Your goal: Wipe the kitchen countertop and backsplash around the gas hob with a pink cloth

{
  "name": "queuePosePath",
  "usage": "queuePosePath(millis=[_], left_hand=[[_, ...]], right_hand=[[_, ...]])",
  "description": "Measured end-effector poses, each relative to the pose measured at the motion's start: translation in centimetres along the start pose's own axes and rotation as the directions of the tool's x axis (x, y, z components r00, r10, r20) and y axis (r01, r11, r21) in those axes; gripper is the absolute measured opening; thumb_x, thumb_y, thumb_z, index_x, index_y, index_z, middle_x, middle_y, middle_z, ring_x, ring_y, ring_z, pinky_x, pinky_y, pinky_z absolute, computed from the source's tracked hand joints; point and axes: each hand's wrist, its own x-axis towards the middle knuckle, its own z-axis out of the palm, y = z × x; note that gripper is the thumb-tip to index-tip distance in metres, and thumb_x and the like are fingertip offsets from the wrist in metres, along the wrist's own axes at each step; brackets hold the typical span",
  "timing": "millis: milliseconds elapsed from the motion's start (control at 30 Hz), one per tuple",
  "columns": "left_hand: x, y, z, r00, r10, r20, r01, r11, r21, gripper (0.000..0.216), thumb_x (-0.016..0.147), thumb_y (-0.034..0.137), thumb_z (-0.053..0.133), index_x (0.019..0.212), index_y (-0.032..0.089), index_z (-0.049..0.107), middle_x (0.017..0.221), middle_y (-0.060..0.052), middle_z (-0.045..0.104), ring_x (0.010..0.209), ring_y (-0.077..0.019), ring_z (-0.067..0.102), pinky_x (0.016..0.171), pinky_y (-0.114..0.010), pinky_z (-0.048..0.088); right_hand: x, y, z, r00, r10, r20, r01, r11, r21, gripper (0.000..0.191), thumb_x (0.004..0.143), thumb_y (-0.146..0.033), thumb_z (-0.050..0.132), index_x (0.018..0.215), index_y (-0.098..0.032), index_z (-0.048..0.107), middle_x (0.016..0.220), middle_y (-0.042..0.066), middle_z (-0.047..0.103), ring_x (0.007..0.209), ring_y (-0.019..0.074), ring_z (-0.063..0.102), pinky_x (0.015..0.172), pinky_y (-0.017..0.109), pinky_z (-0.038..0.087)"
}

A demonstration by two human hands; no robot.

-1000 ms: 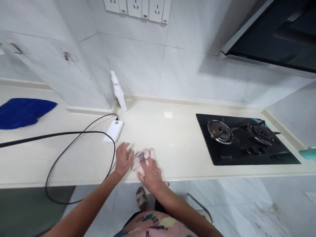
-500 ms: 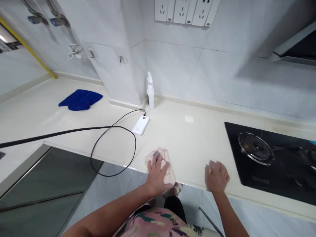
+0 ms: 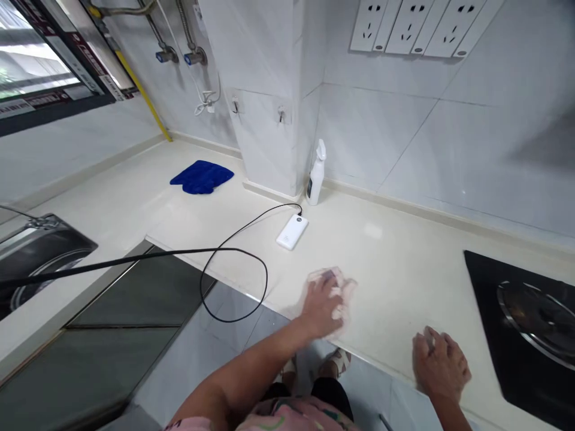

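Note:
My left hand [image 3: 320, 308] presses down on a crumpled pale pink cloth [image 3: 345, 294] near the front edge of the cream countertop [image 3: 386, 269]. Both hand and cloth are smeared by motion. Some of the cloth is hidden beneath the palm and fingers. To the right, my right hand [image 3: 442, 364] rests on the counter with its fingers curled in, nothing seen in them. It lies between the cloth and the black gas stove [image 3: 489, 317]. Beyond the cloth is a white power bank [image 3: 292, 231] with a black cable [image 3: 265, 269] plugged into it.
A white spray bottle [image 3: 316, 176] stands in the wall corner. Left of it lies a blue cloth [image 3: 202, 177]. The cable loops past the counter's front edge and runs left over the sink [image 3: 49, 245]. Wall sockets [image 3: 413, 27] are above the counter.
The view has turned left, bringing the sink and window into sight. My left hand stays on the pink cloth, whose folds have shifted. My right hand remains curled on the counter.

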Motion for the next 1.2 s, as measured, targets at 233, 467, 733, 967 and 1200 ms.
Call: queuePosePath(millis=[233, 467, 733, 967, 1200], left_hand=[[-7.0, -14.8, -9.5, 0.858, -0.477, -0.189, 0.495, 0.867, 0.057, 0.044, 0.087, 0.040, 0.066, 0.129, 0.026, 0.073, 0.174, -0.016, 0.040, 0.160, -0.0414, 0.037, 0.124, -0.064, 0.037], [-12.1, -19.0, -12.4, 0.727, -0.631, -0.270, 0.671, 0.737, 0.085, 0.070, 0.089, 0.044, 0.060, 0.157, 0.026, 0.053, 0.159, -0.019, 0.053, 0.152, -0.0455, 0.044, 0.119, -0.068, 0.042], [-11.9, -7.9, -2.3, 0.963, -0.258, -0.075, 0.268, 0.940, 0.209, 0.071, 0.080, 0.058, 0.078, 0.143, 0.027, 0.069, 0.158, -0.022, 0.054, 0.143, -0.0524, 0.049, 0.118, -0.074, 0.037], [-4.0, 4.4, 4.8, 0.899, 0.416, 0.141, -0.434, 0.890, 0.142, 0.067, 0.084, 0.055, 0.079, 0.147, 0.040, 0.060, 0.166, -0.012, 0.050, 0.139, -0.0391, 0.052, 0.111, -0.060, 0.045], [-3.7, 5.0, 4.6, 0.865, 0.482, 0.139, -0.490, 0.871, 0.035, 0.063, 0.092, 0.036, 0.072, 0.152, 0.044, 0.056, 0.167, -0.008, 0.050, 0.140, -0.0316, 0.050, 0.113, -0.050, 0.042]], right_hand=[[0.0, 0.0, 0.3, 0.998, 0.026, 0.055, -0.026, 1.000, -0.003, 0.066, 0.102, -0.064, 0.038, 0.147, -0.023, 0.062, 0.165, 0.020, 0.044, 0.154, 0.0442, 0.039, 0.125, 0.070, 0.028], [-0.4, -1.0, 0.0, 1.000, -0.010, -0.027, 0.010, 1.000, -0.013, 0.060, 0.101, -0.058, 0.040, 0.142, -0.022, 0.064, 0.161, 0.020, 0.048, 0.151, 0.0419, 0.043, 0.123, 0.068, 0.032], [-0.1, -0.7, 0.6, 0.991, -0.079, -0.105, 0.071, 0.994, -0.081, 0.056, 0.101, -0.056, 0.041, 0.137, -0.021, 0.065, 0.156, 0.021, 0.052, 0.145, 0.0417, 0.048, 0.118, 0.067, 0.037], [0.0, -0.4, 0.3, 0.995, -0.060, -0.085, 0.054, 0.996, -0.070, 0.055, 0.100, -0.055, 0.044, 0.137, -0.021, 0.066, 0.158, 0.021, 0.052, 0.147, 0.0424, 0.047, 0.119, 0.067, 0.036], [0.0, 0.1, -0.3, 0.999, -0.011, -0.032, 0.010, 0.999, -0.033, 0.056, 0.099, -0.056, 0.046, 0.138, -0.023, 0.067, 0.162, 0.018, 0.049, 0.150, 0.0424, 0.043, 0.122, 0.068, 0.032]])
